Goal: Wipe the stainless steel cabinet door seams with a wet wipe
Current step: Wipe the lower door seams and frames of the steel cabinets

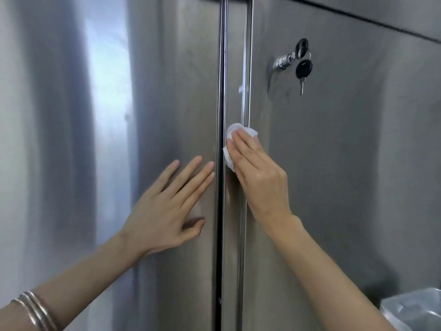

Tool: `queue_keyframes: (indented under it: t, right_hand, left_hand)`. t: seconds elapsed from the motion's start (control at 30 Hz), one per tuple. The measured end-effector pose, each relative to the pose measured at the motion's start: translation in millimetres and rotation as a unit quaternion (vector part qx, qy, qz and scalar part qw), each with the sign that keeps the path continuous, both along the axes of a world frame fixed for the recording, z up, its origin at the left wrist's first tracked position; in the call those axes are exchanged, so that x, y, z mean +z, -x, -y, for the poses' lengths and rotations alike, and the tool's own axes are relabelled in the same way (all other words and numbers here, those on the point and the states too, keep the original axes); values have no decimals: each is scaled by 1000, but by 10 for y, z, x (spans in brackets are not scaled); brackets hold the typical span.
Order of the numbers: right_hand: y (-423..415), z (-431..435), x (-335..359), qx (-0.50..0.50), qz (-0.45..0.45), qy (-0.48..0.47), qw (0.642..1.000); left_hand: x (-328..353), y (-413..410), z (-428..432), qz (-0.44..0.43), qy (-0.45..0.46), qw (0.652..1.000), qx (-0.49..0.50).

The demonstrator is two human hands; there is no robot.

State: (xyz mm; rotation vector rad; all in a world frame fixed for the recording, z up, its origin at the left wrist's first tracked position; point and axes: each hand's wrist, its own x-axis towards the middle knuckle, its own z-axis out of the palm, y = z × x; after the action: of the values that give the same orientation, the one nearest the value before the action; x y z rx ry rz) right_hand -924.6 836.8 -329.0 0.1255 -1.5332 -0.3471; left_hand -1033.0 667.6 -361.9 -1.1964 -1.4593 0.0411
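Two stainless steel cabinet doors fill the view, the left door and the right door. A dark vertical seam runs between them, with a recessed handle strip just to its right. My right hand presses a white wet wipe flat against the strip beside the seam, fingers straight. The wipe shows at my fingertips and along the hand's left edge. My left hand rests flat on the left door, fingertips close to the seam.
A lock with black-headed keys hanging from it sits on the right door, up and right of the wipe. A bin lined with a clear bag stands at the lower right corner. Bracelets circle my left wrist.
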Motion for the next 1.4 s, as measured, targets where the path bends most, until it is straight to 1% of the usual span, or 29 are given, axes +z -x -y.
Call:
queue_keyframes:
  t: [0.07, 0.13, 0.27, 0.33, 0.4, 0.47, 0.57, 0.63, 0.7, 0.77, 0.83, 0.87, 0.9, 0.97, 1.03, 1.1, 1.17, 1.3, 1.4]
  right_hand:
    - [63, 58, -200, 23, -17, 45, 999]
    - [64, 91, -563, 21, -12, 65, 998]
    - [-131, 191, -1479, -4, 66, 70, 995]
    - [-209, 234, -1711, -9, 97, 76, 992]
    - [-213, 219, -1688, -32, 98, 67, 992]
    - [-170, 162, -1534, -53, 81, 45, 994]
    - [-86, 66, -1238, -58, 49, 28, 997]
    - [-46, 53, -1197, -51, 36, 27, 998]
    - [-83, 67, -1446, -41, 42, 32, 998]
    - [-199, 96, -1979, -38, 82, 34, 995]
    - [-352, 142, -2517, -47, 138, 34, 989]
    - [-402, 162, -2659, -43, 156, 35, 986]
    - [-415, 174, -2680, -30, 162, 39, 986]
    - [-362, 193, -2485, 15, 145, 57, 988]
    - [-295, 203, -2219, 56, 109, 75, 990]
    - [-231, 181, -2111, 76, 84, 88, 990]
    - [-224, 153, -2261, 81, 86, 97, 988]
    - [-338, 142, -2790, 93, 140, 96, 981]
    - [-332, 122, -2716, 155, 130, 116, 972]
  left_hand:
    - [-63, -11, -42, 12, -19, 1000, -6]
    - [-195, -62, -74, 45, -20, 999, -3]
    - [-561, -167, -5, 99, 2, 995, 17]
    - [-681, -194, 49, 107, 5, 994, 26]
    - [-712, -205, 76, 107, 5, 994, 28]
    - [-708, -197, 84, 102, 11, 994, 33]
    - [-708, -173, 76, 99, 15, 994, 38]
    - [-722, -188, 42, 106, -7, 994, 28]
    - [-761, -242, -13, 128, -42, 991, 6]
    - [-859, -308, -56, 155, -66, 986, -13]
    - [-1040, -354, -82, 162, -56, 985, -17]
    - [-1140, -361, -95, 155, -39, 987, -16]
    - [-1221, -355, -106, 142, -20, 989, -17]
    - [-1324, -318, -127, 115, 5, 993, -14]
    - [-1390, -296, -138, 113, 6, 994, -6]
    - [-1416, -303, -145, 119, 3, 993, -2]
    - [-1398, -310, -143, 117, 19, 993, -5]
    - [-1362, -298, -94, 110, 51, 993, -2]
    - [-1365, -312, -78, 109, 59, 992, 3]
